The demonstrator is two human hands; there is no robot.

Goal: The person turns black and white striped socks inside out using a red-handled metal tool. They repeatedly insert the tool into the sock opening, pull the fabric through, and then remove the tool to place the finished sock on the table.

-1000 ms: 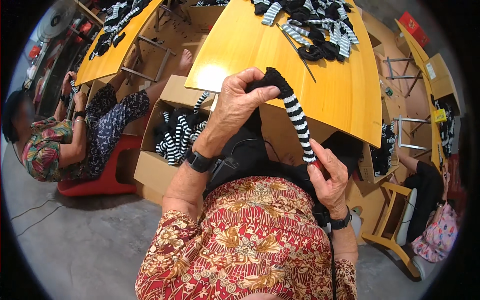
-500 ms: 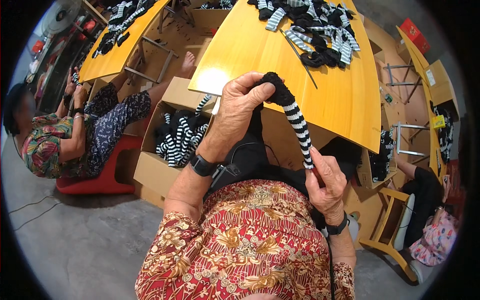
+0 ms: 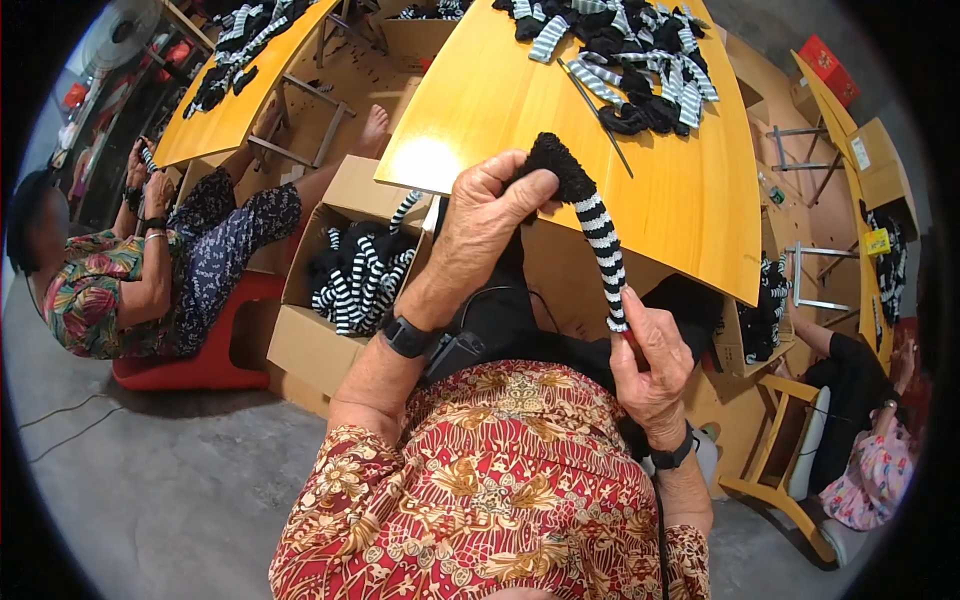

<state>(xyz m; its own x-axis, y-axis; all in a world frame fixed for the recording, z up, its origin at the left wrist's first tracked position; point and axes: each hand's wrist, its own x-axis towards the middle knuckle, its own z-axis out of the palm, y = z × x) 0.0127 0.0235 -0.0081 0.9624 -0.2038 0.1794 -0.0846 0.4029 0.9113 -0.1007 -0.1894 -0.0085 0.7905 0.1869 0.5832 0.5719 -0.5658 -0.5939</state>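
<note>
A knitted tube (image 3: 601,245) with black and white stripes and a fuzzy black end is stretched between my hands above my lap. My left hand (image 3: 485,220) is closed on the black end, thumb on top and fingers behind. At the striped tip, my right hand (image 3: 655,365) pinches the tube between thumb and fingers. A little red shows by that tip, too small to name. The tube bends slightly and slopes down toward my right hand. Beyond it, a pile of striped and black knitted pieces (image 3: 640,70) lies on the yellow table (image 3: 480,110), beside a thin dark rod (image 3: 600,120).
At my left, a cardboard box (image 3: 315,340) holds striped knitted pieces; another box (image 3: 730,340) stands under the table's right side. A person (image 3: 120,270) sits on a red stool (image 3: 200,350) at left. Another person (image 3: 865,450) is at right, near a wooden chair (image 3: 770,450).
The black end has shifted slightly right and spreads flatter, with more of it showing past my left thumb. My right hand keeps its pinch at the striped tip.
</note>
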